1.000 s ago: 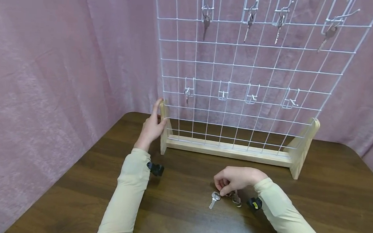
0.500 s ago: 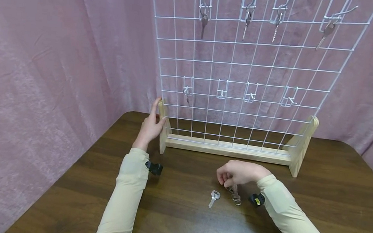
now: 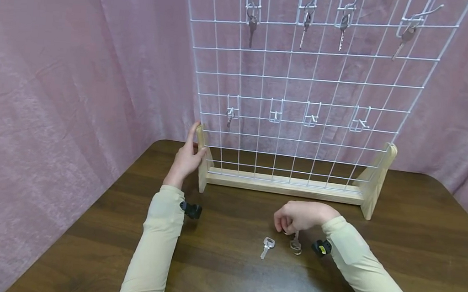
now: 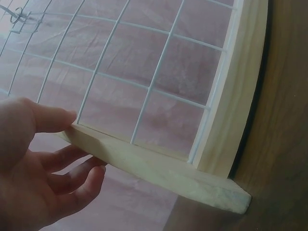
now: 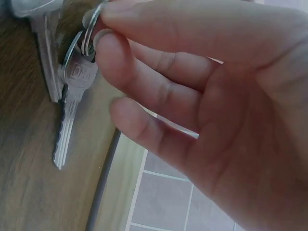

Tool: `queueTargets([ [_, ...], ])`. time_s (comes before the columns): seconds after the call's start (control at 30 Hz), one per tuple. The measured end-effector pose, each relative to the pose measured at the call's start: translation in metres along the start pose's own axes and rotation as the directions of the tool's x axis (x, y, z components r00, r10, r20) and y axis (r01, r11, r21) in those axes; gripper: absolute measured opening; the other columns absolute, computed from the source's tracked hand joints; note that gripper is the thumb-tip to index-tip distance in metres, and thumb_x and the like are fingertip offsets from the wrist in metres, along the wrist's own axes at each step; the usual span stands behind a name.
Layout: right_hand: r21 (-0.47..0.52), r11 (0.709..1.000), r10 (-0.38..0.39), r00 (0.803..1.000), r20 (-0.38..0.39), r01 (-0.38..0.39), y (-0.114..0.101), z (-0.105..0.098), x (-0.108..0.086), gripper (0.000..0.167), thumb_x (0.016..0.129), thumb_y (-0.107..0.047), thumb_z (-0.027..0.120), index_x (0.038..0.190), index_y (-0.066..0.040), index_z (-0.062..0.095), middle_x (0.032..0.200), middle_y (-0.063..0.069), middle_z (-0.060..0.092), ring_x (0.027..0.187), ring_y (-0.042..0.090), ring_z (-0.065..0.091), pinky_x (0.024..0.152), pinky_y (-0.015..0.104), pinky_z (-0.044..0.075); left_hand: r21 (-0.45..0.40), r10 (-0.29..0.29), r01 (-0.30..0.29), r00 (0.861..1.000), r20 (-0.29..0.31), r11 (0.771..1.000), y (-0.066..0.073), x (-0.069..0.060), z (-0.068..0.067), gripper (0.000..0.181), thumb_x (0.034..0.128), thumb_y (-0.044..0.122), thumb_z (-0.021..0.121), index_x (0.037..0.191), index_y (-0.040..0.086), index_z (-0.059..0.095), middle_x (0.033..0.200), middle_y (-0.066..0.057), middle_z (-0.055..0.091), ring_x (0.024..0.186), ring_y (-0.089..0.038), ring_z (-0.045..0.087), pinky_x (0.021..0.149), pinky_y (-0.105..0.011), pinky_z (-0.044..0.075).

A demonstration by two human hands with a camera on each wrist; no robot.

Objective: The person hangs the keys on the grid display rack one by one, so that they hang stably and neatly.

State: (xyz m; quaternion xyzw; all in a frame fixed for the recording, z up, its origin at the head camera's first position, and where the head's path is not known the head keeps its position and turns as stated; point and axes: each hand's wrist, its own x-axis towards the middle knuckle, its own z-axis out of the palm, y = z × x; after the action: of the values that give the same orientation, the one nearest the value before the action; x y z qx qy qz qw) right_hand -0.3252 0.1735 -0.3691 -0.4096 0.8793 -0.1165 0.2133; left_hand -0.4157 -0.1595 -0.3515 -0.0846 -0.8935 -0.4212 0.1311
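My left hand (image 3: 185, 160) grips the left wooden side piece (image 3: 200, 155) of a white wire grid rack (image 3: 300, 89). In the left wrist view, the thumb lies on one face of that wood and the curled fingers are behind it. Low over the table, my right hand (image 3: 304, 215) pinches a key ring (image 5: 90, 36) between thumb and fingertips. A silver key (image 5: 74, 91) hangs from this ring in the right wrist view. Two other keys are close by: a loose key (image 3: 267, 247) to the left and a key with a ring (image 3: 295, 246) under the hand.
Keys hang from the hooks along the rack's top row, such as a dark key (image 3: 252, 24). Lower down, a small key (image 3: 230, 117) hangs on the leftmost hook; three bare hooks, one a white hook (image 3: 275, 116), follow. A pink curtain (image 3: 76, 106) surrounds the brown table (image 3: 224, 273).
My right hand has moved back and slightly right, away from the loose key, and pinches the key ring. The left hand keeps its grip on the wood. The head view has shifted slightly.
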Motion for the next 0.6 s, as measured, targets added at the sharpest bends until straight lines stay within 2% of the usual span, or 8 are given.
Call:
queueTargets([
  [0.2, 0.019, 1.0, 0.006, 1.0, 0.022, -0.006, 0.0, 0.0, 0.002, 0.02, 0.075, 0.002, 0.071, 0.087, -0.012, 0.064, 0.073, -0.006, 0.061, 0.065, -0.002, 0.051, 0.063, 0.016, 0.045, 0.0, -0.022, 0.022, 1.0, 0.001, 1.0, 0.002, 0.0, -0.002, 0.079, 0.0981, 0.021, 0.054, 0.148, 0.053, 0.002, 0.128, -0.024, 0.056, 0.098, -0.036, 0.062, 0.079, -0.047, 0.053],
  [0.3, -0.006, 1.0, 0.0, 1.0, 0.015, 0.0, 0.0, 0.0, 0.001, 0.023, 0.073, 0.006, 0.066, 0.086, -0.012, 0.062, 0.071, -0.006, 0.06, 0.064, -0.002, 0.05, 0.061, 0.016, 0.044, 0.01, -0.013, 0.013, 1.0, -0.008, 1.0, 0.003, 0.0, -0.001, 0.08, 0.097, 0.02, 0.056, 0.149, 0.051, 0.003, 0.126, -0.024, 0.057, 0.097, -0.037, 0.062, 0.079, -0.048, 0.052],
  [0.47, -0.042, 0.999, -0.027, 0.999, -0.026, 0.026, -0.001, -0.002, -0.003, 0.025, 0.073, 0.009, 0.06, 0.085, -0.012, 0.062, 0.07, -0.007, 0.058, 0.064, -0.002, 0.049, 0.061, 0.016, 0.044, 0.023, -0.006, 0.006, 1.0, -0.016, 1.0, 0.003, 0.0, -0.001, 0.085, 0.0941, 0.017, 0.059, 0.15, 0.049, 0.005, 0.125, -0.024, 0.058, 0.095, -0.036, 0.062, 0.078, -0.047, 0.052],
  [0.6, -0.074, 0.995, -0.08, 0.992, -0.094, 0.073, -0.002, -0.01, -0.009, 0.024, 0.074, 0.009, 0.061, 0.088, -0.011, 0.062, 0.071, -0.005, 0.059, 0.066, -0.002, 0.049, 0.062, 0.017, 0.044, 0.014, -0.011, 0.011, 1.0, -0.012, 1.0, 0.003, 0.0, -0.001, 0.09, 0.0911, 0.011, 0.062, 0.15, 0.05, 0.005, 0.125, -0.025, 0.057, 0.098, -0.038, 0.062, 0.079, -0.05, 0.054],
])
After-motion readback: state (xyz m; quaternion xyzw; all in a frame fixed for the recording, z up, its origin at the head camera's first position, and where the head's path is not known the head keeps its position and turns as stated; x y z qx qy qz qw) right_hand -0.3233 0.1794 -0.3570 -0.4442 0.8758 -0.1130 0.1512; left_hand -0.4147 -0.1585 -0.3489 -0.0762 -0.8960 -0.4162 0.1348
